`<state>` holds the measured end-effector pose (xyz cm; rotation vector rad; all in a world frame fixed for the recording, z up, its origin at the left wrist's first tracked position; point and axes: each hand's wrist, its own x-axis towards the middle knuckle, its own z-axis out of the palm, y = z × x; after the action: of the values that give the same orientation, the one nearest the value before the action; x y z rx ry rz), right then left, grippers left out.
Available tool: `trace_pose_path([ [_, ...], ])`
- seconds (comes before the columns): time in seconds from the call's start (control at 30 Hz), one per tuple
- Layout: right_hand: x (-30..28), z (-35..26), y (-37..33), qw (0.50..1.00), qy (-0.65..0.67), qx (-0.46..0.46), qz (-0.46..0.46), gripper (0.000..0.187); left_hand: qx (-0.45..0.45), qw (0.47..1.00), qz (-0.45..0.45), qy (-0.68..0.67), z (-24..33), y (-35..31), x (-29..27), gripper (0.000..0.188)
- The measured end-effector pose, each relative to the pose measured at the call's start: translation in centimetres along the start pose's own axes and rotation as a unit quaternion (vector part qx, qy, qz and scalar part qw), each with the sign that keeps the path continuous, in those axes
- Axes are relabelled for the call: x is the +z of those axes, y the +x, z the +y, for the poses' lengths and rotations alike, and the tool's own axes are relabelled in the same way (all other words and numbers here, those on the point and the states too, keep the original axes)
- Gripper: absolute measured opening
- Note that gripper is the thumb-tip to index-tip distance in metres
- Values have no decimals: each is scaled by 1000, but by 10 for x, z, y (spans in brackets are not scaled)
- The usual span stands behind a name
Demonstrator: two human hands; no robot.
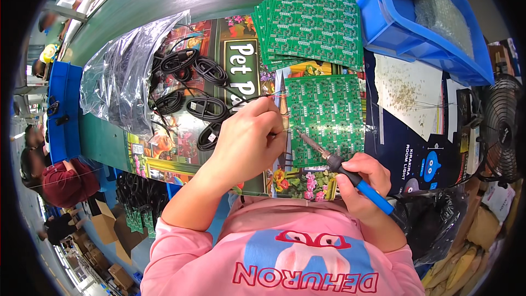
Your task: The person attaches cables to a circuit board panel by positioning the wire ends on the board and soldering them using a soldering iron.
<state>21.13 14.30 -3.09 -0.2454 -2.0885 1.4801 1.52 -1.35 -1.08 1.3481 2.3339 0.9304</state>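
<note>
My right hand (364, 178) grips a soldering iron (333, 160) with a blue and black handle. Its metal tip points up and left, over the left part of a green circuit board panel (326, 109). At that panel's left edge my left hand (255, 134) is closed in a pinch; what lies between its fingertips is hidden. A thin black cable runs in behind its knuckles. Short dark wires show beside the panel, below the fingers. Left of this hand lie several coiled black cables (207, 108), some with plugs, partly inside a clear plastic bag (120, 77).
A stack of green circuit board panels (315, 24) lies beyond the single one. At the far right stands a blue bin (394, 33) with bubble-wrapped goods. White card with brown specks (405, 90) and a black fan (501, 129) are on the right. A blue crate (64, 112) stands left.
</note>
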Motion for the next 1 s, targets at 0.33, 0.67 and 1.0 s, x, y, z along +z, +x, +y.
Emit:
trace_pose_path([
  [0.33,0,0,1,1000,1,1,0,29,5,998,-16,-65,-6,-1,-3,10],
  [0.67,0,2,0,1000,4,2,-2,29,20,1000,-6,7,0,0,0,12],
  [1.0,0,2,3,1000,-4,-11,-20,28,44,999,3,30,0,1,2,14],
])
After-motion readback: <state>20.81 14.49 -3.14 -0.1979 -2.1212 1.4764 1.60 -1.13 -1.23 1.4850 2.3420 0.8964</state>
